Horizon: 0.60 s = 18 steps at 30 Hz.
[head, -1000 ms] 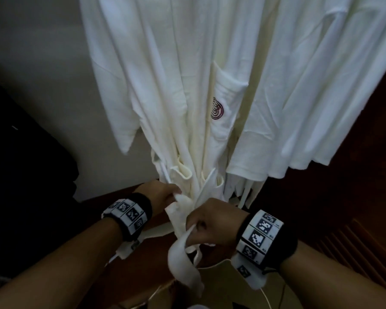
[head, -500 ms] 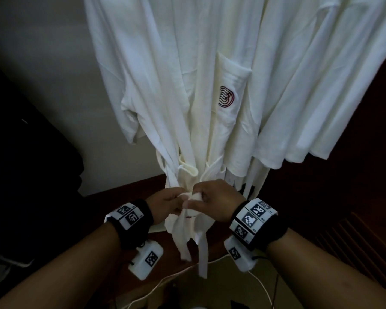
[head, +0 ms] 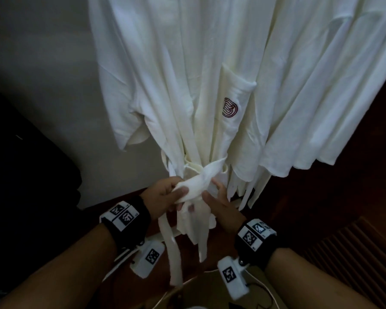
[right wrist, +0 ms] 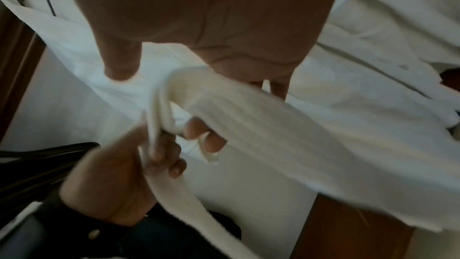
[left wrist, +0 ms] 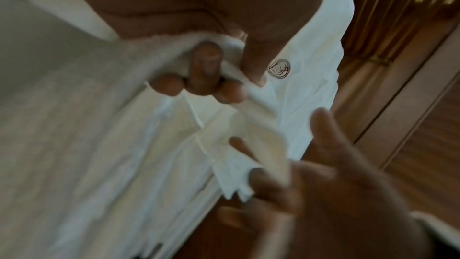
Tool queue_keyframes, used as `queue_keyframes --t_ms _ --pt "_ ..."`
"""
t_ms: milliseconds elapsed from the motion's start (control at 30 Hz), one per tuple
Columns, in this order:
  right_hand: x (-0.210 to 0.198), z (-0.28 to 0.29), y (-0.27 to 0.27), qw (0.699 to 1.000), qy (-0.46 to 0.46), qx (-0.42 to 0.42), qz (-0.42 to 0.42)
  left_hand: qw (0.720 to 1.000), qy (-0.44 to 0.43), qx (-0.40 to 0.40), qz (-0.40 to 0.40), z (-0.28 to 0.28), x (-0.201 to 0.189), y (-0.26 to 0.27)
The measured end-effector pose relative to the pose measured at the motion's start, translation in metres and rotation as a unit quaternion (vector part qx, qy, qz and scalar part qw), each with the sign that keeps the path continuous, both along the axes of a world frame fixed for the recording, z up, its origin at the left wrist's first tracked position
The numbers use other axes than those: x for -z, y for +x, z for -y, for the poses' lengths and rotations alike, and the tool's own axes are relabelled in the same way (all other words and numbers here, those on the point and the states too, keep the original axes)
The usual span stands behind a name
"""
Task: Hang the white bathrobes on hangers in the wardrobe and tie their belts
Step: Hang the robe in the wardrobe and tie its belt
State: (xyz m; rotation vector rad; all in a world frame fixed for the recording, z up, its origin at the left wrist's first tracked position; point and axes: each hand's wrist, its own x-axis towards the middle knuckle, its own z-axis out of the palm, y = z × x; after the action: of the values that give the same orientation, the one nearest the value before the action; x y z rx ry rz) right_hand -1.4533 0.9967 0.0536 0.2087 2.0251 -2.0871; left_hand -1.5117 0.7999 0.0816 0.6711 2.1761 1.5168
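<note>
Your left hand (head: pixel 165 197) grips the white belt (head: pixel 198 186), fingers curled round a bunched loop just below the hanging bathrobe's (head: pixel 187 85) waist. Your right hand (head: pixel 221 204) sits beside it, fingers loosely spread, the belt crossing over them. Two belt tails dangle beneath.

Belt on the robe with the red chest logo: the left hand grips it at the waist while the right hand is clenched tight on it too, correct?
Not quite. The left hand does grip the belt at the waist of the robe, but the head view shows the right hand open beside it, fingers spread.
</note>
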Motion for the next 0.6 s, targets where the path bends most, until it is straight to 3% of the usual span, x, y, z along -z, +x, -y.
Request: queue_keyframes --t_ms 67,167,267,400,500,600 --pt "-0.002 -0.009 -0.004 0.999 0.014 -0.044 0.009 0.992 -0.082 -0.037 -0.093 0.011 0.003 -0.019" --pt "-0.018 -0.027 -0.012 0.997 -0.017 -0.072 0.003 0.953 -0.220 -0.086 -0.190 0.037 0.024 -0.048" --pt "-0.057 -0.043 -0.025 0.987 -0.132 -0.092 -0.019 0.929 -0.286 -0.113 -0.204 0.060 0.049 -0.067" --pt "-0.139 -0.038 -0.056 0.944 -0.261 -0.168 -0.114 0.921 -0.331 -0.107 -0.175 0.080 0.067 -0.072" --pt "-0.192 -0.012 -0.083 0.929 -0.243 -0.188 -0.206 0.928 -0.312 -0.087 -0.186 0.093 0.069 -0.071" --pt "-0.211 0.027 -0.114 0.928 -0.124 -0.167 -0.311 0.938 -0.278 -0.080 -0.193 0.103 0.060 -0.071"
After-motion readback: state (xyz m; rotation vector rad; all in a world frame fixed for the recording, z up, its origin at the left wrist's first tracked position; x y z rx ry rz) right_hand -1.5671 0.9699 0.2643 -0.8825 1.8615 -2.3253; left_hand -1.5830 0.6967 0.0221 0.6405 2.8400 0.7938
